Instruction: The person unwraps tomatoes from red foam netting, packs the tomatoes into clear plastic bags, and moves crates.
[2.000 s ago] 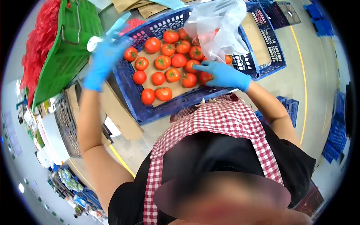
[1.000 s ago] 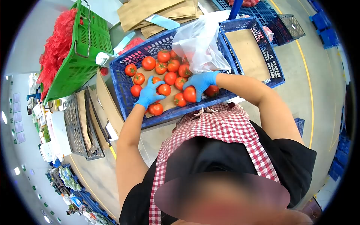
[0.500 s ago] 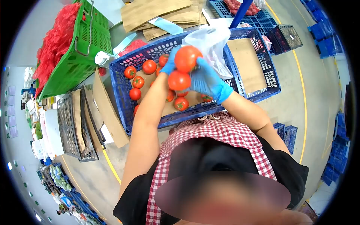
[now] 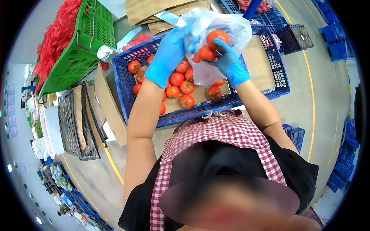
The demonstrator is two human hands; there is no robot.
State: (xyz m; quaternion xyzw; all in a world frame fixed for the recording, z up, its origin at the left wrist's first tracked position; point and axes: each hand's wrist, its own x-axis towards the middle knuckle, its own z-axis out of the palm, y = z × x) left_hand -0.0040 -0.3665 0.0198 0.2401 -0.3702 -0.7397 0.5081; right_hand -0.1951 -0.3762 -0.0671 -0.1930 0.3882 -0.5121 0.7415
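1. The left hand point(image 4: 171, 56) pinches the upper left of a clear plastic bag point(image 4: 207, 75), its fingertips partly lost behind film. Keeping that edge spread seems wise.
2. The right hand point(image 4: 231, 66) curls, partly closed, around two red tomatoes, an upper tomato point(image 4: 218, 39) and a lower tomato point(image 4: 207, 53), both against the bag; whether they are inside it, I cannot tell. Light, cupped pressure should spare their skins.
3. Below, loose tomatoes point(image 4: 187, 87) lie in a blue crate point(image 4: 180, 120); its raised rim could catch wrists or film.
4. Close by the bag's upper right stands a blue post point(image 4: 252, 8), tightening that side.
5. A second crate point(image 4: 284, 87) adjoins on the right. The freest room appears toward the apron point(image 4: 227, 127).
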